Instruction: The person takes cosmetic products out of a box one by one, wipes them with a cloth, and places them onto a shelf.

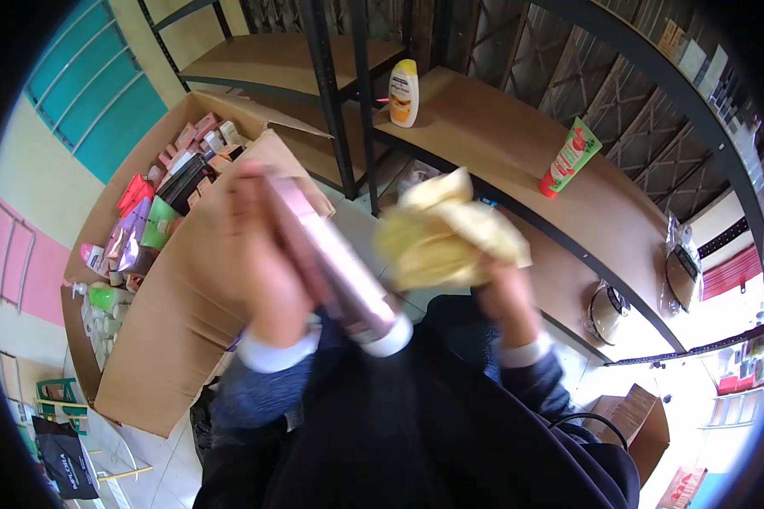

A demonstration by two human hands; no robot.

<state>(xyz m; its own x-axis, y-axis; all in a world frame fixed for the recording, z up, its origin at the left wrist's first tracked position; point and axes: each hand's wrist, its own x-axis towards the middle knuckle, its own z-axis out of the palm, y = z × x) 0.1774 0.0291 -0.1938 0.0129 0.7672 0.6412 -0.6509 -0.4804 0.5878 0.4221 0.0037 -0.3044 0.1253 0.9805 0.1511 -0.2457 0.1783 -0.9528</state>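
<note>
My left hand [267, 263] is closed around a pinkish-purple tube [327, 254], which tilts with its white cap [388, 336] toward my body. Motion blurs the hand and the tube, so its label cannot be read. In my right hand [508, 297] is a crumpled pale-yellow cloth [450, 233], gripped at its lower right edge and apart from the tube. Beyond the cloth, a white and yellow bottle [404, 95] stands upright on the brown shelf [484, 127]. Farther right on that shelf is a green and red tube [571, 158], standing on its cap.
At the left, a large cardboard box [170, 339] with raised flaps holds several tubes, bottles and small boxes. Black shelf posts [327, 93] rise ahead. Plastic-wrapped items [683, 270] sit on the right shelves. Another cardboard box [641, 424] stands at the lower right.
</note>
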